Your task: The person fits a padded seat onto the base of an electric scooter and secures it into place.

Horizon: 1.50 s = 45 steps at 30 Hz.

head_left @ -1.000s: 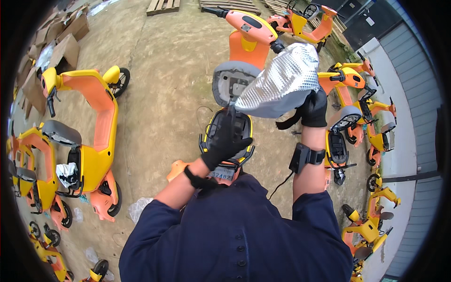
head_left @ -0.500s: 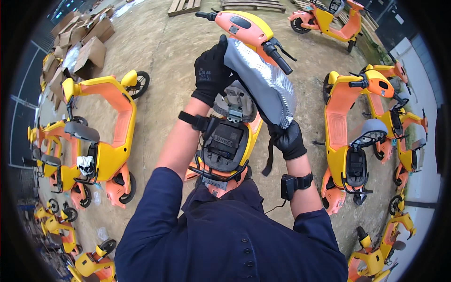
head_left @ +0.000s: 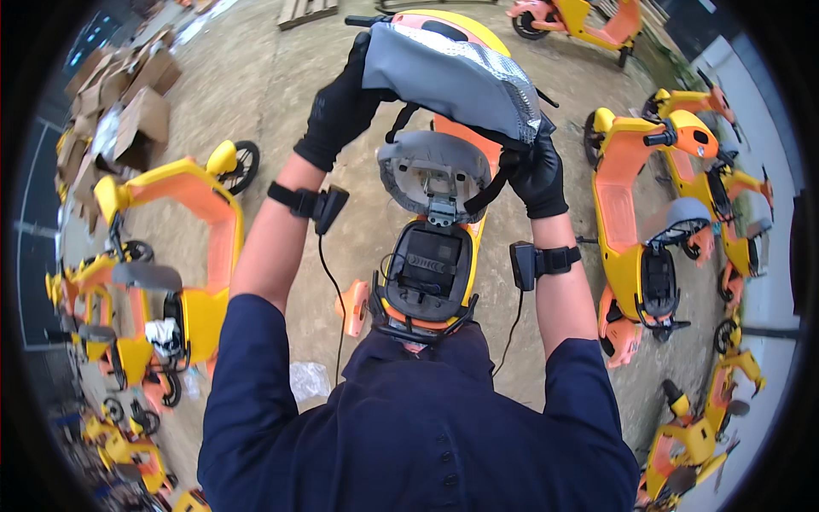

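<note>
Between my two black-gloved hands is stretched a grey seat cover [head_left: 448, 81] with a shiny silver side and dangling black straps. My left hand [head_left: 341, 107] grips its left end. My right hand [head_left: 542, 175] is closed on the other end, beside a hanging strap. The cover hangs over the front of a yellow and orange scooter and hides part of its handlebar [head_left: 368, 20]. Below it, the scooter's seat [head_left: 435, 166] is tipped up, its underside and hinge showing. The open compartment [head_left: 425, 263] holds a black block-shaped unit.
Rows of similar scooters stand on the left [head_left: 200, 222] and right [head_left: 623, 196]. Cardboard boxes [head_left: 141, 128] are heaped at the far left. A wooden pallet [head_left: 307, 10] lies at the back. Cables hang from the bands on my wrists. Clear plastic [head_left: 309, 381] lies on the floor.
My hands have moved farther apart, and the cover has swung from a steep slant to a flatter one. More of the tipped-up seat shows beneath it.
</note>
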Each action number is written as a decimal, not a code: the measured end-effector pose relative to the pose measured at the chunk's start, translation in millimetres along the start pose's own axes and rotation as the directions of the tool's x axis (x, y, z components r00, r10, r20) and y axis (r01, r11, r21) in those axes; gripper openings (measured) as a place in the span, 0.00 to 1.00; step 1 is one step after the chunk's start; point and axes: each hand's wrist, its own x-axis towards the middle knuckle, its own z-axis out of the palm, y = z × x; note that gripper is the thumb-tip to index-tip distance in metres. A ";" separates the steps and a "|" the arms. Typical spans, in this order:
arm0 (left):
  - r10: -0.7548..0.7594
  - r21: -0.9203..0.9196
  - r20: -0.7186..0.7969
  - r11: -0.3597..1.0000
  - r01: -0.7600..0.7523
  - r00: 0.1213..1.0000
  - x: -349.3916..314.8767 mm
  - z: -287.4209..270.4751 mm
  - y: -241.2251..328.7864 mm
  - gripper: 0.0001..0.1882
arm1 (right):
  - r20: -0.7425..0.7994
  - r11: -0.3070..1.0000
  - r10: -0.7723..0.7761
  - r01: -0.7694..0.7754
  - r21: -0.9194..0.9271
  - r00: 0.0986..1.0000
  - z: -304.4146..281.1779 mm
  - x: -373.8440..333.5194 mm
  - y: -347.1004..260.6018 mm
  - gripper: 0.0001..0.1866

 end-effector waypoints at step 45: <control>-0.629 -0.017 0.642 0.561 0.828 0.439 -195.8 125.3 -197.4 0.15 | -0.611 0.825 0.224 -0.482 -0.296 0.759 -118.7 25.8 31.0 0.19</control>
